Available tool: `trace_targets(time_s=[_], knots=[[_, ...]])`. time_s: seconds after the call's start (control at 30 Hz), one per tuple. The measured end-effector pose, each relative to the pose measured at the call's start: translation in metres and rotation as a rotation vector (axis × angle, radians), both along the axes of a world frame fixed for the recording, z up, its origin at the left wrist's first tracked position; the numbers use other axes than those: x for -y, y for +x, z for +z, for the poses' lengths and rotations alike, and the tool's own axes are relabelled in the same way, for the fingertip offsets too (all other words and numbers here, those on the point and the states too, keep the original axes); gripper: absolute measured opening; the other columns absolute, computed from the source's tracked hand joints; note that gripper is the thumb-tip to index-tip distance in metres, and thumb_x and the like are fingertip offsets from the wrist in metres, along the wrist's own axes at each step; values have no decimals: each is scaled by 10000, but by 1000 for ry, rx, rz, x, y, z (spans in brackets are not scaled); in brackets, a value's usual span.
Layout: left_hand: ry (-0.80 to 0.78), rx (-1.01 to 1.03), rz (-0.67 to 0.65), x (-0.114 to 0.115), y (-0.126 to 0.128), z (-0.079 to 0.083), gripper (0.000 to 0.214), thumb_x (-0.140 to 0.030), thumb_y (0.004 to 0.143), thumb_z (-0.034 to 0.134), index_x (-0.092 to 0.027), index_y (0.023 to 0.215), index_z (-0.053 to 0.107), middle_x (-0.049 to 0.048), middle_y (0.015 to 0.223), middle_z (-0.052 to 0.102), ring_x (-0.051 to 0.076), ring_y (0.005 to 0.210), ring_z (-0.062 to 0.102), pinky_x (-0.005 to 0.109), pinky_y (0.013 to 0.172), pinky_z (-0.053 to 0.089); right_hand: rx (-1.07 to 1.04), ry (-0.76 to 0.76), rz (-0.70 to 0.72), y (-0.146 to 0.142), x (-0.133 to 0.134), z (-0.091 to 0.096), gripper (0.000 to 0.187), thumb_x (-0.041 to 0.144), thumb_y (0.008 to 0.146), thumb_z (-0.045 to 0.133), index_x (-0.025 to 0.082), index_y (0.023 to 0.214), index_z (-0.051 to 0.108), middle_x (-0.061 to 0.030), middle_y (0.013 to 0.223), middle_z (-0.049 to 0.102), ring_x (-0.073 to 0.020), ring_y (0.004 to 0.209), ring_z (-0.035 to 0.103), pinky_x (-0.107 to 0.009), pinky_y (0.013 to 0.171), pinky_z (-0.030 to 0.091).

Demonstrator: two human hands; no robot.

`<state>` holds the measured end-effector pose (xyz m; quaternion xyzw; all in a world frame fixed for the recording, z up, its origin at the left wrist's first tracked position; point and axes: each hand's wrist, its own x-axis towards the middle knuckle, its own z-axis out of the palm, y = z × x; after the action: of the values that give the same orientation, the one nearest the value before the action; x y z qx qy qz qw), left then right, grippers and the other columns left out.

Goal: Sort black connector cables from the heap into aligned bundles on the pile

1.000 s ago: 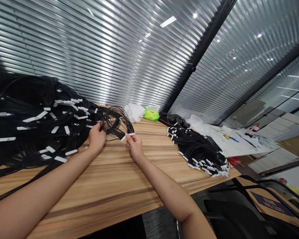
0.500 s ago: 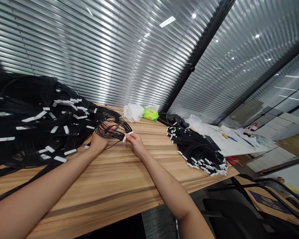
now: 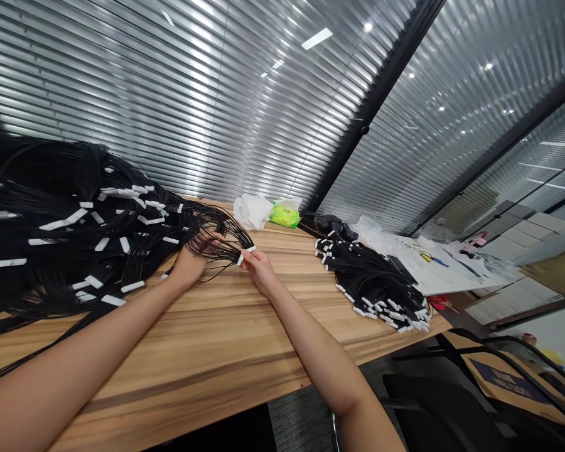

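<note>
Thin black cables (image 3: 223,225) with white connectors on their ends stretch between my two hands over the wooden table (image 3: 207,351). My right hand (image 3: 260,269) is closed, pinching a pair of white connectors (image 3: 246,253) between thumb and fingers. Among the strands, my left hand (image 3: 193,258) is curled round some of the cables, its fingers partly covered by them. A large heap of the same cables (image 3: 75,169), dotted with white connectors, fills the left side and runs up to my left hand.
A second cable bundle (image 3: 371,276) lies at the table's right end. Crumpled white tissue (image 3: 253,211) and a green packet (image 3: 285,215) stand at the back by the blinds. Beyond are a white table (image 3: 433,276) with tools and a black chair (image 3: 433,408).
My right hand has shifted slightly right with the connectors. The cables between my hands are now drawn straighter, and their loop has flattened and spread. My left hand has barely moved.
</note>
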<state>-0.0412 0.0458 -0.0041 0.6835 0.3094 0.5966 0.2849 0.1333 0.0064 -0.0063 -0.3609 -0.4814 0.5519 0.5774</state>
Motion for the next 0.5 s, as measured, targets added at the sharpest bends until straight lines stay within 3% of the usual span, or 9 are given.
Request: trace_targets(time_s=[0.13, 0.3, 0.5], knots=[[-22, -33, -95, -1, 3, -7, 377, -518, 852, 539, -176, 942, 667, 75, 987, 716, 222, 974, 637, 412, 962, 488, -20, 5, -35, 3, -2, 0, 361, 508, 642, 751, 176, 620, 611, 46, 521, 480, -85, 523, 382, -244, 562, 323], [-17, -15, -105, 0, 4, -11, 328, -477, 853, 550, -184, 953, 659, 78, 986, 715, 224, 960, 646, 411, 942, 500, 8, 13, -28, 0, -2, -3, 368, 511, 622, 768, 172, 625, 623, 39, 527, 500, -87, 521, 384, -243, 551, 311], [75, -71, 47, 3, 2, -3, 200, -360, 872, 552, -214, 933, 674, 42, 932, 709, 202, 907, 641, 368, 880, 496, 57, 17, 16, -8, 2, -5, 377, 524, 619, 770, 166, 654, 657, 32, 531, 527, -93, 527, 416, -253, 574, 333]])
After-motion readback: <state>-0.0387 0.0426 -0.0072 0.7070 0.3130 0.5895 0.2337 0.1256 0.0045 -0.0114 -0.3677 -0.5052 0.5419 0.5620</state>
